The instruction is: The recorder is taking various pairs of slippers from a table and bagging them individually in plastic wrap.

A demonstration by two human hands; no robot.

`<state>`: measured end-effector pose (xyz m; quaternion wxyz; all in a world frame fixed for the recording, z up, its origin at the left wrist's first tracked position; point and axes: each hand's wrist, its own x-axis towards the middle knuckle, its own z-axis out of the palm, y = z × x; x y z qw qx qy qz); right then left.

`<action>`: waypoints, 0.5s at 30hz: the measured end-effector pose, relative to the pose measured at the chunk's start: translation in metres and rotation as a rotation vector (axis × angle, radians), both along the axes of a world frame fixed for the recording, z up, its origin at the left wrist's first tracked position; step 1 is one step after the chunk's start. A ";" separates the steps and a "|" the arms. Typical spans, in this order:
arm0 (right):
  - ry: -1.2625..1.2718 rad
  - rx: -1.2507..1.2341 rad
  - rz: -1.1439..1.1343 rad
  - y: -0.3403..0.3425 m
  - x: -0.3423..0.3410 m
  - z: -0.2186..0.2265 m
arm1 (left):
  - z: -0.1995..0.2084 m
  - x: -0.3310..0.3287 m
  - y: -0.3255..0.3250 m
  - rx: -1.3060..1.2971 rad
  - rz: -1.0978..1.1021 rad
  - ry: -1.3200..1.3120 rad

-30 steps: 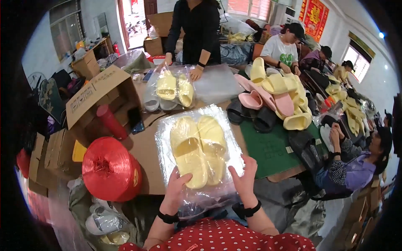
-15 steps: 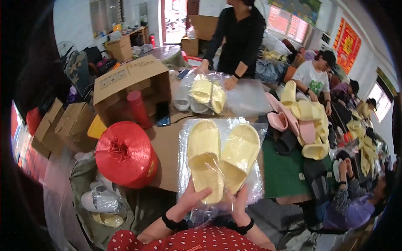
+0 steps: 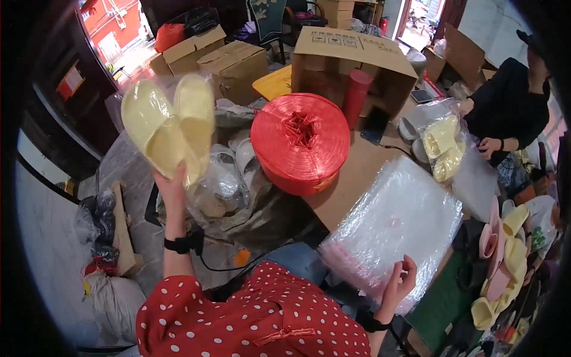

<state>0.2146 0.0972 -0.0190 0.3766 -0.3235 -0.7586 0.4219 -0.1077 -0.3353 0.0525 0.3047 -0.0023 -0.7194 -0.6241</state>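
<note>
My left hand grips a pair of pale yellow slippers in a clear plastic bag, lifted out to the left. Just right of them a large sack stands open with bagged slippers inside. My right hand holds nothing; its fingers are apart and partly curled over the near edge of a stack of clear plastic bags on the table. Whether the fingertips touch the stack I cannot tell.
A big red roll of plastic twine stands at the table's left edge. Behind it are an open carton, a red cylinder and a phone. Loose slippers pile at the right. A person in black handles bagged slippers across the table.
The view has swung left. The bagged yellow slippers, held in both hands above the bag stack, are now out to the left in my left hand alone. My right hand has let go.
</note>
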 end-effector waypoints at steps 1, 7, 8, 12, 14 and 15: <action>-0.013 -0.024 -0.031 0.002 0.000 -0.003 | -0.019 -0.011 -0.021 -0.003 0.002 0.003; -0.063 -0.085 -0.145 0.006 0.009 -0.024 | -0.188 -0.041 -0.012 -0.096 -0.271 -0.502; -0.085 -0.084 -0.143 0.005 0.008 -0.027 | -0.208 -0.050 -0.001 -0.176 -0.189 -0.560; -0.129 -0.116 -0.131 0.001 0.010 -0.037 | -0.268 -0.115 0.006 -0.879 -0.059 -0.212; -0.142 -0.066 -0.125 0.003 -0.002 -0.043 | -0.290 -0.150 -0.026 -0.983 0.039 -0.225; -0.153 -0.014 -0.150 0.004 0.009 -0.040 | -0.287 -0.170 -0.008 -0.584 -0.001 -0.587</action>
